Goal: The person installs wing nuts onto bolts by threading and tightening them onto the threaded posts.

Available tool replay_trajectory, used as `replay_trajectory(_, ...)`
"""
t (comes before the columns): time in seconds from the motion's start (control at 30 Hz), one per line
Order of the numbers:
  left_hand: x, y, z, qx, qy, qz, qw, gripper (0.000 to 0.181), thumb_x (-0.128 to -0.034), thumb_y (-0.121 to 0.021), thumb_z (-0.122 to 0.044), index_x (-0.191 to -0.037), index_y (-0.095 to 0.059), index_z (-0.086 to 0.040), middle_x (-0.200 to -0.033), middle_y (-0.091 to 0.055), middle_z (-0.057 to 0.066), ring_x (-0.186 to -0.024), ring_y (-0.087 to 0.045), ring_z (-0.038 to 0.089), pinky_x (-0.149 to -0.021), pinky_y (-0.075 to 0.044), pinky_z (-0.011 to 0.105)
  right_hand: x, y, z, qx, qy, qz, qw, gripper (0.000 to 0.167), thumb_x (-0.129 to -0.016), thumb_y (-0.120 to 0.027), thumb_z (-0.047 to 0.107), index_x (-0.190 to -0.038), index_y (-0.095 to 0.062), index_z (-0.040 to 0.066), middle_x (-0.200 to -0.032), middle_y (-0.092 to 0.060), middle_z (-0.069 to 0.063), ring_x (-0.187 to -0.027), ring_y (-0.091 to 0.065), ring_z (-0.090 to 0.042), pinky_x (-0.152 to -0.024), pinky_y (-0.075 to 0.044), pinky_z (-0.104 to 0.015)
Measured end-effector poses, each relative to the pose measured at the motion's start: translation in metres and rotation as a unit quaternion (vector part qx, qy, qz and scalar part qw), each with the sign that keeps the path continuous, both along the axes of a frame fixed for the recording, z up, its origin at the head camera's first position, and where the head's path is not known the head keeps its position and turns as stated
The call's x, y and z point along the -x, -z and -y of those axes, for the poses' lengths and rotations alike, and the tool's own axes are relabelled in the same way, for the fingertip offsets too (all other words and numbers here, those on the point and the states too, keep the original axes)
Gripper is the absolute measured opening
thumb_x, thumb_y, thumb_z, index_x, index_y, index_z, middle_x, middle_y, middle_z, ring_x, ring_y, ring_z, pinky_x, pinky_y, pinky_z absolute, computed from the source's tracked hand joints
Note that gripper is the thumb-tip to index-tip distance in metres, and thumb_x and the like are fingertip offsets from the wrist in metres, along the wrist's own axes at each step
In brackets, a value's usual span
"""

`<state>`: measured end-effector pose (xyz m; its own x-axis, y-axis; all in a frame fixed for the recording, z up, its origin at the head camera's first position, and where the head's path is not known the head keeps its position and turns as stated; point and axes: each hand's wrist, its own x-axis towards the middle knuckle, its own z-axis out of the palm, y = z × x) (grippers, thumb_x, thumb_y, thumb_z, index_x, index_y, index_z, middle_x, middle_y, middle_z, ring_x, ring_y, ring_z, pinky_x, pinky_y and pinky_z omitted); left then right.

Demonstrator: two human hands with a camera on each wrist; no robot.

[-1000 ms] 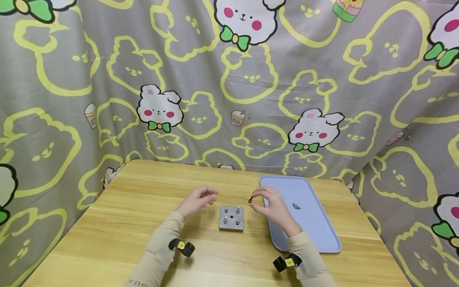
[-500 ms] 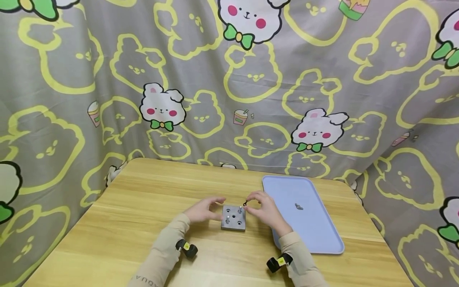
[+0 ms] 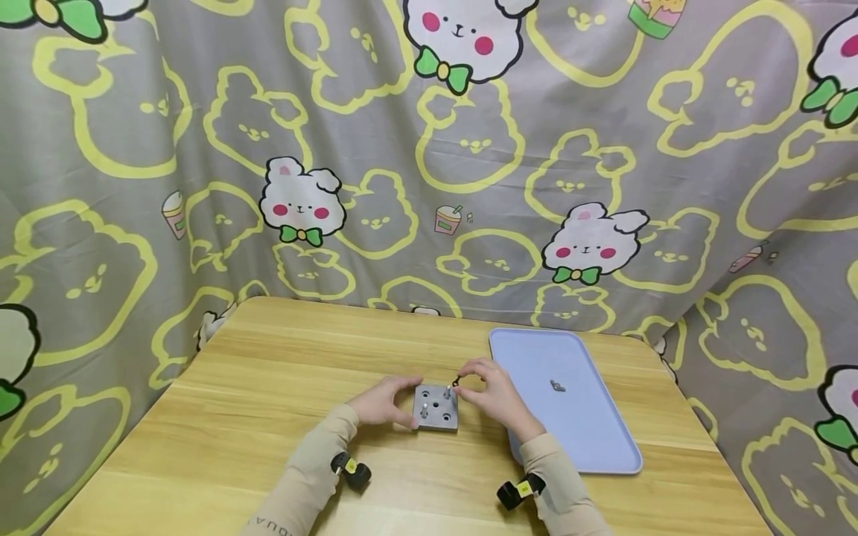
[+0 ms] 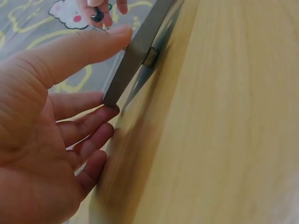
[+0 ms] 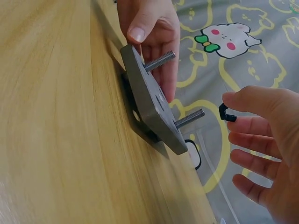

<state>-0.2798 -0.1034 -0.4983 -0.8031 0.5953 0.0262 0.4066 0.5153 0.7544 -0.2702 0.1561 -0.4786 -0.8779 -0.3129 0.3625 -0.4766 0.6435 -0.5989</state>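
Observation:
A square grey metal plate [image 3: 437, 418] with several holes and two upright threaded studs is at the middle of the table. My left hand [image 3: 383, 400] grips its left side, thumb at the near corner and fingers along the far edge; the left wrist view shows the thumb and fingertips on the plate [image 4: 127, 65]. My right hand [image 3: 494, 394] pinches a small black nut [image 5: 226, 113] between thumb and index finger. In the right wrist view the nut is just off the tip of the nearer stud [image 5: 190, 118], apart from it.
A pale blue tray [image 3: 606, 439] lies on the table to the right, with small metal parts [image 3: 558, 385] in it. A patterned curtain [image 3: 375, 134] hangs behind the wooden table [image 3: 268, 357].
My left hand has come down and right onto the plate, taking hold of it. My right hand has moved left with the nut, closer to the far right stud.

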Motion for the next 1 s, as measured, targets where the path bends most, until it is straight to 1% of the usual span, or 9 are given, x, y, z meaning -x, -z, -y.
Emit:
replay_trajectory(0.07,0.000,0.001,0.001,0.008,-0.003,-0.009,0.9999,0.086,-0.0683,-0.084,-0.021,-0.141,-0.045,0.005,-0.144,-0.049,0.023,-0.135,-0.043,0.042,-0.116,-0.028,0.058,0.000,0.000,0.001,-0.002,-0.001,0.001,1.0000,0.023,-0.082,-0.078,0.022,-0.100,-0.072,0.009,-0.112,-0.067,-0.004,-0.109,-0.060,-0.025,-0.089,-0.053,-0.044)
replay_trajectory(0.17,0.000,0.002,0.001,0.009,-0.005,-0.013,0.9999,0.085,-0.0683,-0.084,-0.021,-0.140,-0.046,0.004,-0.144,-0.050,0.022,-0.134,-0.044,0.041,-0.115,-0.029,0.057,0.001,0.001,0.002,-0.005,-0.005,-0.002,1.0000,0.023,-0.082,-0.078,0.023,-0.100,-0.072,0.010,-0.111,-0.067,-0.004,-0.108,-0.061,-0.025,-0.089,-0.052,-0.045)
replay_trajectory(0.33,0.001,0.004,0.001,0.013,-0.008,-0.019,0.9997,0.086,-0.0684,-0.084,-0.023,-0.140,-0.046,0.003,-0.144,-0.050,0.021,-0.134,-0.044,0.041,-0.115,-0.030,0.056,0.003,0.002,0.005,-0.022,-0.005,-0.009,0.9997,0.024,-0.081,-0.078,0.022,-0.101,-0.072,0.011,-0.114,-0.068,-0.010,-0.110,-0.061,-0.027,-0.095,-0.051,-0.048)
replay_trajectory(0.4,0.002,0.005,0.001,0.016,-0.009,-0.016,0.9997,0.086,-0.0688,-0.084,-0.024,-0.141,-0.046,0.002,-0.144,-0.050,0.020,-0.134,-0.044,0.040,-0.116,-0.029,0.056,0.004,0.003,0.006,-0.026,-0.003,-0.011,0.9996,0.024,-0.081,-0.079,0.021,-0.101,-0.072,0.010,-0.114,-0.067,-0.011,-0.111,-0.060,-0.028,-0.097,-0.049,-0.049)
replay_trajectory(0.6,0.001,0.004,0.001,0.018,-0.016,-0.007,0.9997,0.085,-0.0691,-0.084,-0.026,-0.142,-0.047,-0.002,-0.145,-0.050,0.019,-0.135,-0.043,0.040,-0.116,-0.029,0.056,0.003,0.001,0.009,-0.029,0.003,-0.013,0.9995,0.023,-0.080,-0.079,0.021,-0.100,-0.072,0.011,-0.113,-0.068,-0.008,-0.112,-0.060,-0.029,-0.099,-0.048,-0.049)
replay_trajectory(0.8,0.000,0.003,0.001,0.015,-0.009,-0.012,0.9998,0.084,-0.0692,-0.084,-0.024,-0.141,-0.047,0.000,-0.144,-0.051,0.019,-0.134,-0.044,0.041,-0.115,-0.030,0.057,0.003,0.001,0.010,-0.036,0.004,-0.008,0.9993,0.024,-0.081,-0.079,0.021,-0.101,-0.073,0.009,-0.113,-0.067,-0.008,-0.112,-0.060,-0.028,-0.099,-0.049,-0.048)
replay_trajectory(1.0,-0.001,0.003,0.001,0.012,-0.013,-0.002,0.9998,0.085,-0.0697,-0.084,-0.025,-0.142,-0.046,0.000,-0.145,-0.050,0.019,-0.134,-0.042,0.040,-0.115,-0.029,0.058,0.002,0.001,0.012,-0.040,-0.002,-0.007,0.9992,0.026,-0.082,-0.078,0.020,-0.103,-0.072,0.006,-0.113,-0.067,-0.009,-0.113,-0.059,-0.030,-0.099,-0.049,-0.049)
